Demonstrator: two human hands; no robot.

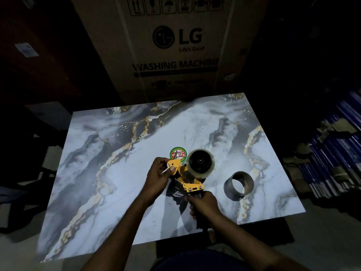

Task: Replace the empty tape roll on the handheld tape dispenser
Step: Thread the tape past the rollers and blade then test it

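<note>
While a marble-patterned tabletop point(117, 163) lies before the brown LG cardboard box point(175, 45), my left hand point(158, 178) pinches the yellow metal tape dispenser point(192, 186); my right hand point(205, 204) grips its handle point(200, 222).

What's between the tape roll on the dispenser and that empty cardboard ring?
Nothing: only bare marbled tabletop separates tape roll and empty core, per the head view.

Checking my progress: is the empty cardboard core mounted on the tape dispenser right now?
No, the empty core lies on the table beside the dispenser, whose hub carries a clear tape roll.
</note>
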